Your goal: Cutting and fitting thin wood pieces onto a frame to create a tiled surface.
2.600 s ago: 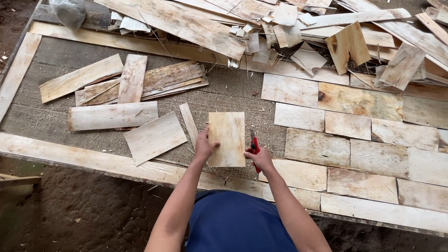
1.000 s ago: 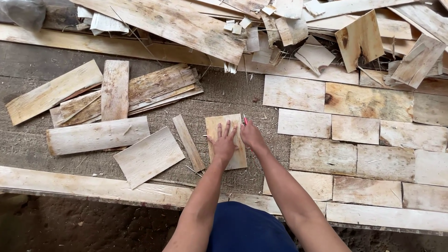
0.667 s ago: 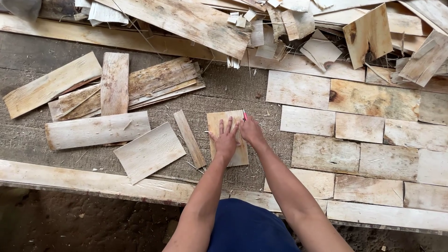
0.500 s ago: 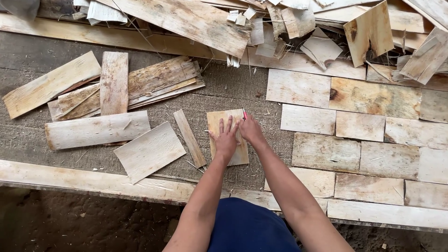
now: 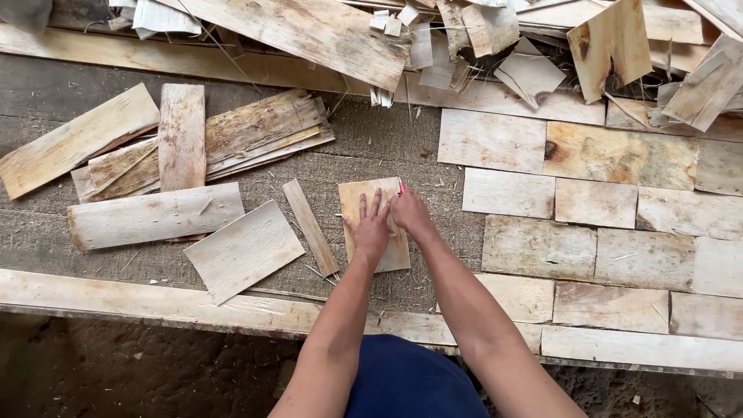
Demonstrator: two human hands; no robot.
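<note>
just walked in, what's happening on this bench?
A person presses their left hand flat on a small veneer sheet lying on the grey work surface. Their right hand sits at the sheet's right edge, gripping a red-tipped tool. Trimmed pieces lie tiled to the right; rough strips lie left.

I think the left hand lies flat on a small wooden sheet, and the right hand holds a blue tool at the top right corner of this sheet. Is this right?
Not quite: the head view shows that the tool is red, not blue. The rest holds: the left hand lies flat on the small wooden sheet, and the right hand holds the tool at its top right corner.
</note>
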